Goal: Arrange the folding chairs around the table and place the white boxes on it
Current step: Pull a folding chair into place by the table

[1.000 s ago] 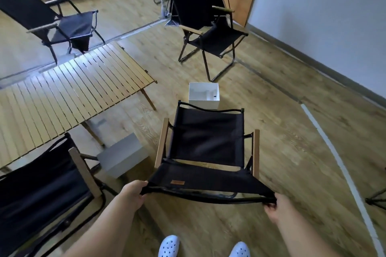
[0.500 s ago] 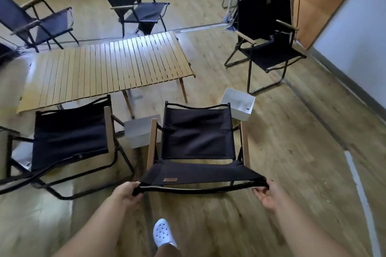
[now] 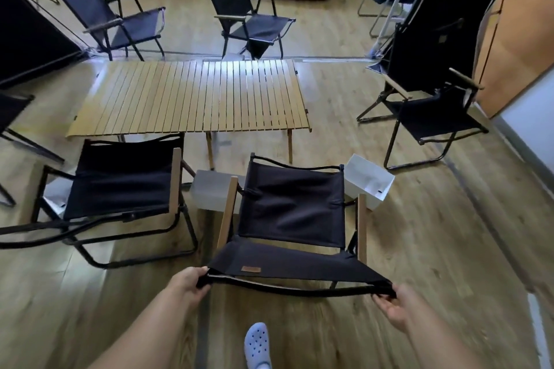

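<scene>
Your left hand (image 3: 192, 280) and right hand (image 3: 392, 305) both have fingers curled on the top bar of the black folding chair (image 3: 290, 219), facing the slatted table (image 3: 192, 99).

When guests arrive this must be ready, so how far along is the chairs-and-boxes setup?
Done: the near-left chair stands at the table, two far chairs beyond it. In hand: left hand and right hand grip the held chair by its back rail. Left: placing it, perhaps drawing in the right-end chair, and lifting the open white box and second white box from floor to table.
</scene>
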